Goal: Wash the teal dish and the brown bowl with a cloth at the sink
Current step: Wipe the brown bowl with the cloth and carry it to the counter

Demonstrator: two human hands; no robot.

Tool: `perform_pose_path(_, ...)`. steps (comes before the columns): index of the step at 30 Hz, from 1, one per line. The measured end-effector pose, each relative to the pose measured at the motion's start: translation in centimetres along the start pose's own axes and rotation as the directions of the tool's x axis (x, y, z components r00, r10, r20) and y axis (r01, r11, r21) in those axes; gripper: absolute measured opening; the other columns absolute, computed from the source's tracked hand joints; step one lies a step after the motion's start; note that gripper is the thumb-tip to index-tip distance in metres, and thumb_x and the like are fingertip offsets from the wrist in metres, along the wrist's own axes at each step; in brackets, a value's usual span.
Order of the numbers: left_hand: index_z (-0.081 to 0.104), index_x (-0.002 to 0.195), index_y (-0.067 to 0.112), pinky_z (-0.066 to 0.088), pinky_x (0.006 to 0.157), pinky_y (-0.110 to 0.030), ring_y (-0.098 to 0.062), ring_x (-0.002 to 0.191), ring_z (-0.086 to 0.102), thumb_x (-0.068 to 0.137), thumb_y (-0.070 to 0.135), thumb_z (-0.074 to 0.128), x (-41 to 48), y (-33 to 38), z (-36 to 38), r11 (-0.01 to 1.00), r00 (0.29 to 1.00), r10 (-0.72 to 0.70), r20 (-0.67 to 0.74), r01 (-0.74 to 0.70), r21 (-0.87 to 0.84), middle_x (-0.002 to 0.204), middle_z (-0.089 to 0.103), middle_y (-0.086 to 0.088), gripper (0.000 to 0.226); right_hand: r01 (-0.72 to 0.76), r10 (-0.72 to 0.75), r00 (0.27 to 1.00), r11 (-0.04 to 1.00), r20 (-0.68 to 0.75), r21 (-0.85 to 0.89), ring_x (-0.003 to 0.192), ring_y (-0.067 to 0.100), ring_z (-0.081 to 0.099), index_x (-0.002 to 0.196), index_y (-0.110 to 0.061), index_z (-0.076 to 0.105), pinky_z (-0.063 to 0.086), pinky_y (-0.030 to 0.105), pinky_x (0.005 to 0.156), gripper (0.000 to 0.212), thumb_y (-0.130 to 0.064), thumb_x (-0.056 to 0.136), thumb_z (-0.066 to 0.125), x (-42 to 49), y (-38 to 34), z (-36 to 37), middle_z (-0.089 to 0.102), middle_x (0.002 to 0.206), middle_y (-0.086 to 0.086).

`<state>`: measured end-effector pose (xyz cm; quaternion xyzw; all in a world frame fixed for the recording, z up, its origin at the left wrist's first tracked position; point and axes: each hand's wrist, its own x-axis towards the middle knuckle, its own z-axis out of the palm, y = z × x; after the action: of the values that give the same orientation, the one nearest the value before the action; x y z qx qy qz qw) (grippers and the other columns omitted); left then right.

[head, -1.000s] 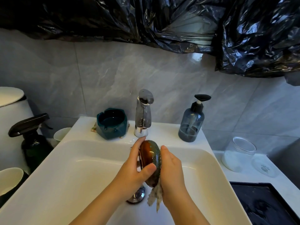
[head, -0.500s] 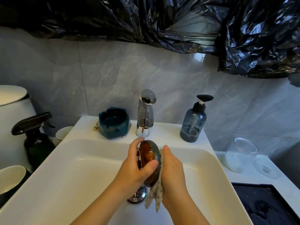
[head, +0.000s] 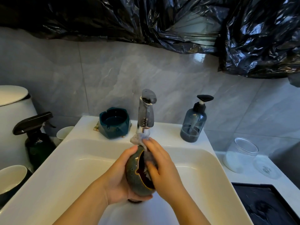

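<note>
Ideally the left hand, gripping the brown bowl on edge over the sink, turns it while the right hand, pinching the cloth inside, scrubs round the inner wall.

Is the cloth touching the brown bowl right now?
Touching. The head view shows the right hand pressing the grey cloth against the brown bowl's dark inner face, with no gap between them.

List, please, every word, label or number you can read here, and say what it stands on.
No text here can be read.
Clear lid on the counter: a dark printed mark, too blurred to read.
Pump bottle and spray bottle: no label visible.
</note>
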<state>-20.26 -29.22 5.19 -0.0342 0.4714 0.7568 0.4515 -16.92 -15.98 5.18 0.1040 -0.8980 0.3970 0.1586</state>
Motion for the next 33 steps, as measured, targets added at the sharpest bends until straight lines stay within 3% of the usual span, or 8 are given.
perform_pose_path(5,0.076,0.093,0.013,0.05,0.081,-0.051,-0.038,0.091,0.065,0.054,0.055,0.062,0.0,-0.5,0.8,0.98,1.0,-0.008,0.011,0.005,0.199,0.103,0.07,-0.021,0.058,-0.217,0.213,0.973,0.976,-0.085,-0.03,0.106,0.009,0.051,0.116,-0.04,0.053,0.043,0.02,0.091,0.043,-0.006,0.09,0.047,-0.2,1.2,-0.6,0.058,0.113,-0.013)
perform_pose_path(11,0.075,0.095,0.02,0.054,0.078,-0.044,-0.026,0.086,0.07,0.061,0.05,0.058,-0.6,0.1,1.1,0.949,0.984,0.171,-0.041,-0.153,0.275,0.1,0.074,-0.011,0.049,-0.462,0.477,0.879,0.844,-0.012,-0.273,0.094,0.023,0.06,0.11,-0.023,0.046,0.049,0.034,0.078,0.019,-0.033,0.098,0.036,0.0,0.9,-0.6,0.063,0.104,0.003)
perform_pose_path(14,0.062,0.109,0.036,0.057,0.077,-0.036,-0.016,0.093,0.067,0.075,0.043,0.064,-0.3,0.4,1.1,0.81,0.929,0.349,-0.122,-0.235,0.537,0.103,0.07,0.004,0.035,-0.331,0.357,0.934,0.845,-0.018,-0.42,0.095,0.021,0.055,0.109,-0.021,0.044,0.048,0.033,0.075,0.017,-0.029,0.098,0.035,0.1,0.8,-1.1,0.058,0.104,0.001)
perform_pose_path(18,0.061,0.091,0.042,0.053,0.076,-0.024,-0.007,0.086,0.063,0.084,0.028,0.065,0.4,-0.1,1.0,0.482,0.727,0.675,-0.13,-0.299,0.824,0.09,0.068,0.014,0.016,-0.218,0.25,0.968,0.835,-0.006,-0.506,0.095,0.02,0.048,0.107,-0.021,0.041,0.045,0.032,0.072,0.014,-0.027,0.096,0.035,0.0,0.4,-1.1,0.053,0.102,0.0)
perform_pose_path(22,0.054,0.086,0.046,0.05,0.071,-0.021,-0.003,0.082,0.061,0.087,0.022,0.06,0.2,-0.5,1.3,0.373,0.586,0.802,-0.114,-0.343,0.862,0.082,0.064,0.02,0.025,-0.456,0.443,0.89,0.861,-0.11,-0.225,0.088,0.02,0.056,0.105,-0.022,0.045,0.045,0.031,0.07,0.012,-0.026,0.095,0.039,-0.2,0.4,-0.3,0.058,0.094,-0.001)
perform_pose_path(27,0.049,0.104,0.041,0.049,0.071,-0.023,-0.002,0.08,0.057,0.076,0.04,0.049,0.2,-1.1,1.4,0.278,0.401,0.909,-0.117,-0.373,0.885,0.083,0.054,0.031,0.028,-0.695,0.716,0.694,0.635,0.082,0.338,0.082,0.02,0.061,0.091,-0.018,0.058,0.052,0.036,0.074,0.018,-0.023,0.083,0.043,-0.4,0.3,2.3,0.066,0.088,0.005)
perform_pose_path(30,0.047,0.093,0.043,0.054,0.071,-0.029,-0.01,0.08,0.063,0.087,0.03,0.056,0.3,-0.5,0.9,0.388,0.524,0.836,-0.16,-0.359,0.849,0.084,0.063,0.018,0.017,-0.679,0.696,0.718,0.7,0.001,0.222,0.079,0.018,0.058,0.092,-0.019,0.051,0.05,0.033,0.072,0.009,-0.019,0.085,0.045,-0.5,0.7,1.7,0.062,0.086,0.002)
perform_pose_path(33,0.051,0.094,0.039,0.057,0.073,-0.037,-0.017,0.078,0.066,0.085,0.023,0.061,0.5,-0.1,0.3,0.495,0.709,0.681,-0.182,-0.262,0.828,0.083,0.067,0.002,0.021,-0.529,0.528,0.846,0.811,-0.078,-0.248,0.08,0.019,0.055,0.101,-0.025,0.04,0.045,0.031,0.066,0.008,-0.024,0.093,0.04,-0.3,0.9,-0.2,0.053,0.086,-0.005)
